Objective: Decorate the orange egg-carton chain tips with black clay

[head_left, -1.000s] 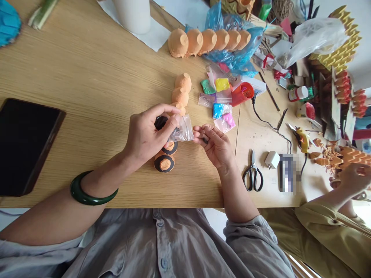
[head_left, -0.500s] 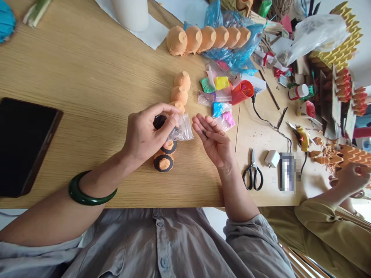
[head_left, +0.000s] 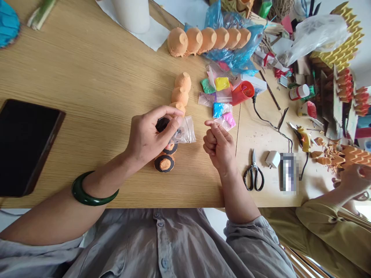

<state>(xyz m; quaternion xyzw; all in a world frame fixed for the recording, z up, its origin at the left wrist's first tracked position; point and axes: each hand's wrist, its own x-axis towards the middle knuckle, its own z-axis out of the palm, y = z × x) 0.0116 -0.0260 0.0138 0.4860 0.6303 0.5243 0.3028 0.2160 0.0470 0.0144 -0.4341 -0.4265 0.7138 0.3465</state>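
Note:
My left hand [head_left: 153,135] pinches a small clear plastic bag [head_left: 187,130] with dark material in it, above a row of orange cup-like pieces. Two pieces near the table's front edge carry black rings, and the nearest ringed piece [head_left: 164,164] shows fully. Beyond the hand, plain orange pieces [head_left: 182,81] continue the row. To the right of the bag, my right hand [head_left: 220,146] is closed, its fingers curled and thumb pressed against the index finger. Whatever those fingers hold, if anything, is hidden.
Coloured clay packets [head_left: 222,83], a red cup [head_left: 242,92] and scissors [head_left: 253,172] lie to the right. A tablet [head_left: 27,146] is at the left. More orange pieces [head_left: 208,40] stand at the back. Another person's hand [head_left: 355,179] is at the far right.
My right hand has gone from open, palm up with a tiny dark bit on the fingers, to curled closed. My left hand and the bag have shifted slightly right.

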